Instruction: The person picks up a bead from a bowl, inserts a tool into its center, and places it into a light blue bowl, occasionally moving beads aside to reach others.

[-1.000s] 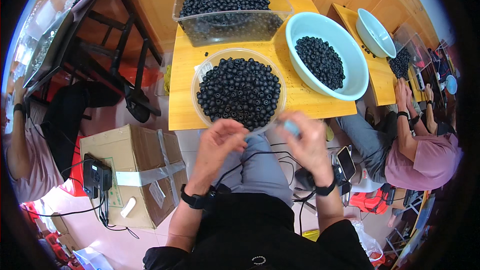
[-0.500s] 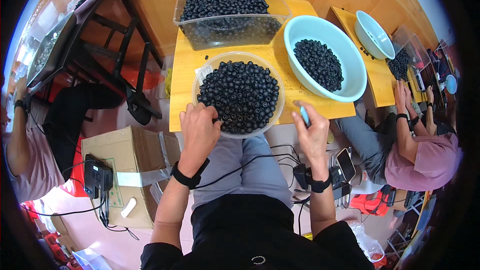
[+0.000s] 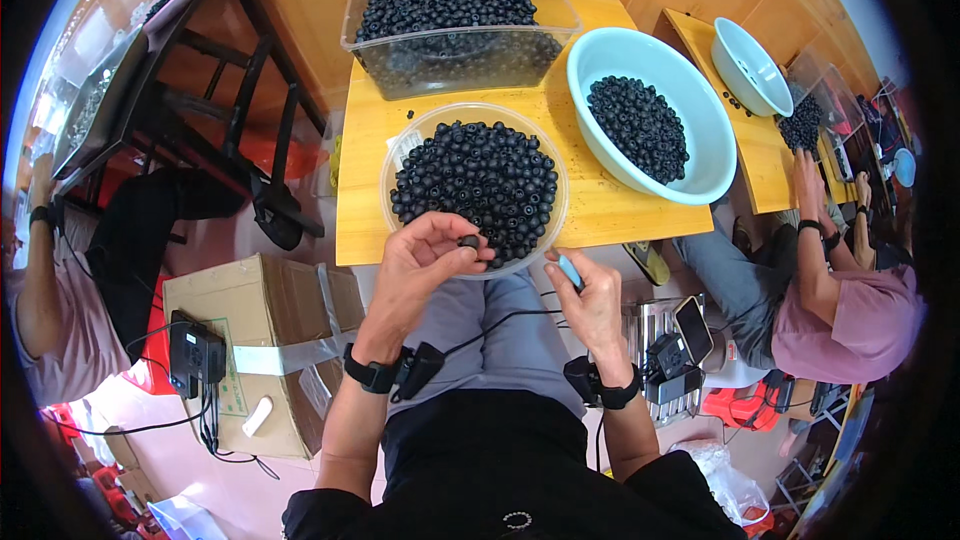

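Note:
A clear round bowl (image 3: 400, 155) heaped with dark round beads (image 3: 480, 180) sits at the near edge of a small yellow wooden table (image 3: 365, 190). My left hand (image 3: 425, 260) is at the bowl's near rim and pinches one dark bead (image 3: 468, 241) between thumb and fingers. My right hand (image 3: 590, 300) hovers just below the table edge, gripping a small light-blue tool (image 3: 569, 271) that points up toward the bowl.
A light-blue basin (image 3: 690, 155) holding dark beads stands at the right, a clear rectangular tub (image 3: 455, 60) full of them at the back. A cardboard box (image 3: 260, 325) sits at my left. Another person (image 3: 830, 320) works at the right, a third (image 3: 50, 320) at the far left.
My hands were together over my lap a second ago. They went up to the bowl's rim; now the left hand holds a bead picked from it and the right has drawn back a little.

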`<state>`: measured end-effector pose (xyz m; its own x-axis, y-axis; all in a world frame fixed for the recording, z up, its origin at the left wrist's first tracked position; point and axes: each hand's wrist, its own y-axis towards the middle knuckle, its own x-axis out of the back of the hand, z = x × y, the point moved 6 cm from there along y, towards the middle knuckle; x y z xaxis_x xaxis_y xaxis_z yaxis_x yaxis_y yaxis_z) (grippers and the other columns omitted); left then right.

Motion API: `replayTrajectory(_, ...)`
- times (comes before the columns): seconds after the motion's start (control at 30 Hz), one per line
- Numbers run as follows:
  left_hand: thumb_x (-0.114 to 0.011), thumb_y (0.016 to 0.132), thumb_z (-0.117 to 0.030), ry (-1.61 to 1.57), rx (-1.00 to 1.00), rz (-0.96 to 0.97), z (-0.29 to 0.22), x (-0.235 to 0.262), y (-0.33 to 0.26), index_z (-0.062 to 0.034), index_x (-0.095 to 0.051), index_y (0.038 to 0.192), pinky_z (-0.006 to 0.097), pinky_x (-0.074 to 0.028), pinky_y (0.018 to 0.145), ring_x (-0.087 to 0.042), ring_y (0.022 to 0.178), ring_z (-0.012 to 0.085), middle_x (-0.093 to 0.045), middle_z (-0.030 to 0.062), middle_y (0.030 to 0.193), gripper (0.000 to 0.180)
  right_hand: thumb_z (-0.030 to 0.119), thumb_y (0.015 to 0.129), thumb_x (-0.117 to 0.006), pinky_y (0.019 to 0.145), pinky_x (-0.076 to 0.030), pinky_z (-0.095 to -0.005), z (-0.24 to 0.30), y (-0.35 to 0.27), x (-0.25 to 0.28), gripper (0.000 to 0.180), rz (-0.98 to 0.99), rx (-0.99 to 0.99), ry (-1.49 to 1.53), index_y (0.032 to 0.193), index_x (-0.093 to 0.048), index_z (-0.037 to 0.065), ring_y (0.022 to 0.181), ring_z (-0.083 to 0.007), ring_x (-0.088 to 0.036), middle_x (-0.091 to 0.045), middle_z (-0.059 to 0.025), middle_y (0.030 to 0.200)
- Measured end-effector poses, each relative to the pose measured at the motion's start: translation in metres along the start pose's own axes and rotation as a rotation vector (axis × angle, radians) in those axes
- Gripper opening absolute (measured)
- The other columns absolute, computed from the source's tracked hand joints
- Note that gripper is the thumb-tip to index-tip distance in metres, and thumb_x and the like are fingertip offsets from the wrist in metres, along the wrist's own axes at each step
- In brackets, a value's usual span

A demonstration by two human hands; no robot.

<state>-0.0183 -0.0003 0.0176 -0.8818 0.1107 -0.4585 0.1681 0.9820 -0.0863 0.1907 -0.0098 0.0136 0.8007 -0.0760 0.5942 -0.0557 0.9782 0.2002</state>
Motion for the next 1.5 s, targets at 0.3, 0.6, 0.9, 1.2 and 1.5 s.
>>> replayTrajectory(0.3,-0.064,0.086,-0.003,-0.453,0.111,0.075,0.035,-0.001,-0.013,-0.0006,-0.061,0.11,0.03,-0.055,0.084,-0.066,0.094,0.0199,-0.065,0.0126,0.104,0.025,0.012,0.081,-0.069,0.052,-0.048,-0.0347,0.039,0.0,-0.011,0.021,0.167,-0.018,0.128,0.098,-0.066,0.001,0.055,-0.029,-0.063,-0.065,-0.0175,0.076)
replayTrajectory(0.6,-0.062,0.087,-0.003,-0.564,0.121,0.053,0.042,-0.005,-0.015,-0.0008,-0.061,0.11,0.024,-0.053,0.078,-0.064,0.086,0.0131,-0.066,0.0083,0.101,0.023,0.016,0.085,-0.063,0.051,-0.045,-0.037,0.061,0.0,-0.014,0.016,0.188,0.207,0.121,0.097,-0.061,0.005,0.057,-0.0304,-0.061,-0.062,-0.0131,0.071)
replayTrajectory(0.9,-0.062,0.088,-0.003,-0.631,0.156,0.106,0.045,-0.008,-0.015,-0.0021,-0.058,0.108,0.023,-0.054,0.076,-0.065,0.085,0.0126,-0.064,0.008,0.1,0.021,0.016,0.085,-0.063,0.05,-0.043,-0.0404,0.072,0.002,-0.018,0.014,0.258,0.283,0.058,0.093,-0.059,0.005,0.061,-0.0334,-0.061,-0.061,-0.0122,0.074)
replayTrajectory(1.2,-0.064,0.086,-0.004,-0.659,0.198,0.123,0.048,-0.008,-0.015,-0.0028,-0.057,0.102,0.023,-0.054,0.073,-0.065,0.082,0.013,-0.065,0.0096,0.097,0.017,0.017,0.085,-0.064,0.05,-0.044,-0.0411,0.07,0.003,-0.017,0.014,0.254,0.307,0.027,0.093,-0.059,0.005,0.063,-0.0344,-0.061,-0.062,-0.0126,0.076)
replayTrajectory(1.5,-0.066,0.084,-0.002,-0.65,0.144,0.356,0.028,-0.018,-0.021,-0.0027,-0.06,0.095,0.022,-0.053,0.07,-0.063,0.079,0.0129,-0.064,0.0118,0.095,0.013,0.016,0.086,-0.063,0.052,-0.045,-0.0405,0.046,0.019,-0.017,0.013,0.193,0.327,-0.007,0.093,-0.061,0.005,0.063,-0.0364,-0.06,-0.061,-0.0156,0.074)
